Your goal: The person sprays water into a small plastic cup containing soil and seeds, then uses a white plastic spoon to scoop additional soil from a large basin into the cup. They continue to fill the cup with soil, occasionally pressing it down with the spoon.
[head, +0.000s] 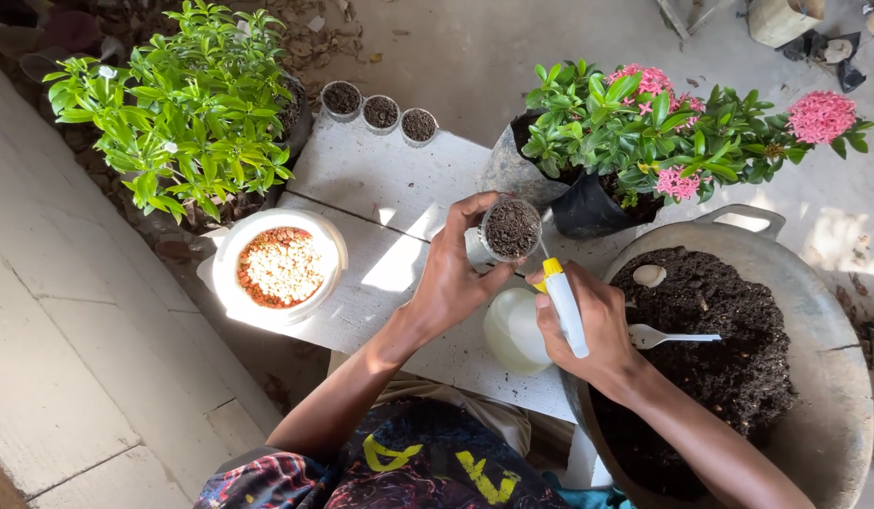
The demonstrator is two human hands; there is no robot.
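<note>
The right hand (597,325) grips a white spray bottle with a yellow nozzle (561,306), aimed at the small clear plastic cup of dark soil (511,229) that the left hand (456,273) pinches above the white wooden bench (380,179). Overspraying could flood the cup, or it might tip. A white spoon (668,336) lies in the soil-filled metal basin (824,311); a seed bowl (280,267) and potted plants crowd around.

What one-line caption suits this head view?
Left hand holds a soil-filled cup while right hand aims a spray bottle at it.
</note>
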